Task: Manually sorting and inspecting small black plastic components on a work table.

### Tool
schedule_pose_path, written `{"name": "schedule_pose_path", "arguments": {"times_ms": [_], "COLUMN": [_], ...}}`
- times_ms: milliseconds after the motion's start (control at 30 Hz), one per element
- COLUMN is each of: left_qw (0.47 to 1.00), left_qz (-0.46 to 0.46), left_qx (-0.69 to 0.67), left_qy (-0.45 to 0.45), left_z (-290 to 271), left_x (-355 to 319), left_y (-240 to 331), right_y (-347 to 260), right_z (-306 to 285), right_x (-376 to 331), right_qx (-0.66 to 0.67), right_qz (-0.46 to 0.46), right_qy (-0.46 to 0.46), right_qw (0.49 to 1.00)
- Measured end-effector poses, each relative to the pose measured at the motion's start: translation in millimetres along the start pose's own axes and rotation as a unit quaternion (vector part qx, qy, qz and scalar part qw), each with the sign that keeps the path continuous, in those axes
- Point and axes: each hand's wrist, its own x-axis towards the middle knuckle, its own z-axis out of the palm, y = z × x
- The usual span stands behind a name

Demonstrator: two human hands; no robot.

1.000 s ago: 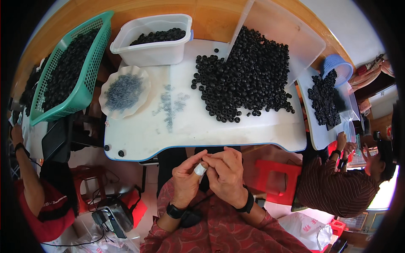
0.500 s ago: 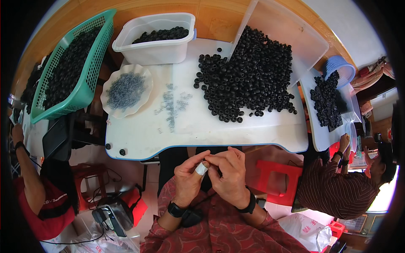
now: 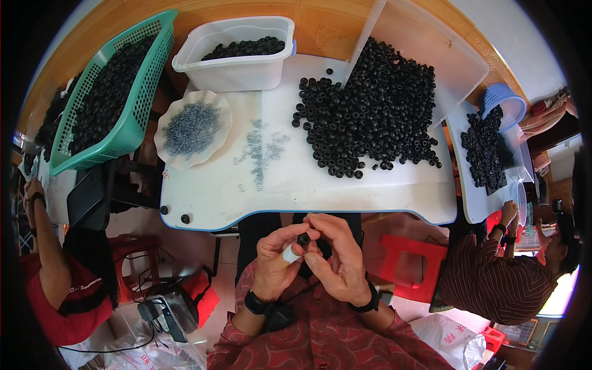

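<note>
In front of my chest, below the table's front edge, my left hand [image 3: 276, 262] pinches a small black ring-shaped piece [image 3: 303, 238] between thumb and fingers. White tape [image 3: 291, 253] wraps the left thumb. My right hand [image 3: 340, 262] is right beside it, fingers bent and drawn together against the piece; what its fingertips pinch is hidden. A large pile of similar black pieces [image 3: 370, 117] spills from a clear bin [image 3: 453, 68] onto the white table [image 3: 345, 197]. A scalloped plate [image 3: 225, 126] holds small grey coil-like bits, and more such bits [image 3: 256, 154] lie beside it.
A white tub [image 3: 234, 77] and a green basket [image 3: 132, 117] hold more black pieces. Two loose pieces sit at the table's left front corner. Co-workers sit at either side, one in stripes [image 3: 499, 277], one in red [image 3: 68, 302]. A red stool [image 3: 413, 268] stands at right.
The black piece now shows at the left fingertips. My right hand has shifted slightly, its thumb lower and its fingers less overlapped with the left. The view has shifted slightly.
</note>
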Motion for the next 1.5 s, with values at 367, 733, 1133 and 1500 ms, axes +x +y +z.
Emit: {"name": "schedule_pose_path", "arguments": {"times_ms": [367, 733, 1133, 1500], "left_qw": [1.0, 0.999, 1.0, 0.995], "left_qz": [-0.003, -0.025, -0.016, 0.038], "left_qx": [0.009, -0.009, -0.016, 0.067], "left_qy": [-0.016, -0.019, -0.012, 0.058], "left_z": [2, 5, 17, -11], "left_x": [1, 0, 6, 8], "left_y": [-1, -4, 8, 5], "right_y": [-7, -6, -7, -7], "right_z": [15, 15, 13, 9], "right_x": [1, -3, 0, 11], "right_qx": [-0.006, 0.017, 0.061, -0.07], "right_qz": [0.08, 0.077, 0.057, -0.016], "right_qy": [-0.013, 0.016, -0.021, -0.022], "right_qw": [0.997, 0.997, 0.996, 0.997]}}
